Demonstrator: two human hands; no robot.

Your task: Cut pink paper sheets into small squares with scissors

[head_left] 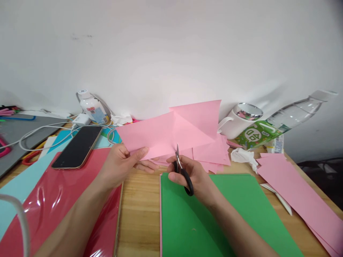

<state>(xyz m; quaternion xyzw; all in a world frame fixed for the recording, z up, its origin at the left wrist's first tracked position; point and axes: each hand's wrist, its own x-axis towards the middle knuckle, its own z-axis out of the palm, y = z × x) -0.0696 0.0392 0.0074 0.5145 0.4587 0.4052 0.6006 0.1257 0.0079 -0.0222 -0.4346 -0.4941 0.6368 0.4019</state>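
My left hand (pixel 134 160) pinches the lower left edge of a pink sheet of paper (pixel 152 134), thumb on top and fingers beneath. The sheet is raised above the table, its right part folded or bent upward. In my right hand (pixel 194 171) is a pair of scissors (pixel 184 175) with black handles, fingers through the loops. Its blades point away from me and meet the sheet's near edge close to the middle. How far they have cut in, I cannot tell. More pink paper pieces (pixel 211 153) lie behind, partly hidden by the raised sheet.
Under my right arm lies a green paper stack (pixel 214 214); under my left, a red plastic-wrapped pack (pixel 61 196) with a phone (pixel 79 146) on it. A white mug (pixel 238 121), clear bottle (pixel 297 110), crumpled tissue (pixel 244 157) and pink strips (pixel 300 192) stand or lie to the right.
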